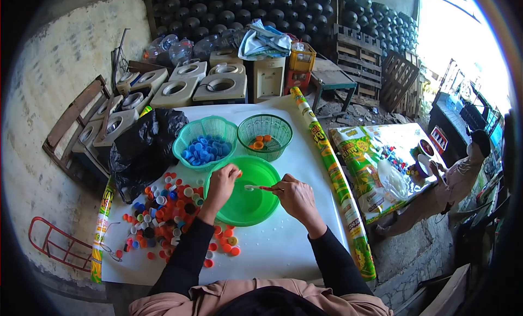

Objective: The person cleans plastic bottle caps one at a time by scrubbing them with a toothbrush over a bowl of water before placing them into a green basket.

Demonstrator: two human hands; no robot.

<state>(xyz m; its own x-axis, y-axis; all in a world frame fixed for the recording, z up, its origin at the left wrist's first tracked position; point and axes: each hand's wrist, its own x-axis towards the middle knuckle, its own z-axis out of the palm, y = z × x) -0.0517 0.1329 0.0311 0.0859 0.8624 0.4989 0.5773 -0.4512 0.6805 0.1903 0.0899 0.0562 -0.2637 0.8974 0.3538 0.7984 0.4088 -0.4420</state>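
My left hand (219, 189) is closed on an orange bottle cap (239, 174) above the left side of a bright green basin (248, 210). My right hand (297, 201) grips a toothbrush (266, 188) with a red handle, its white head pointing left over the basin. The brush head and the cap are apart. Behind the basin stand a pale green colander (183, 135) with blue caps (206, 150) in it and a darker green basket (283, 132) with several orange caps (258, 144). A pile of mixed caps (169, 212) lies left of the basin.
A black plastic bag (146, 144) is left of the colander. Rolled printed plastic edges (325, 158) border the white table cover (272, 256). At right, a person (463, 177) works at another table with caps. Old dispenser casings (220, 87) stand behind.
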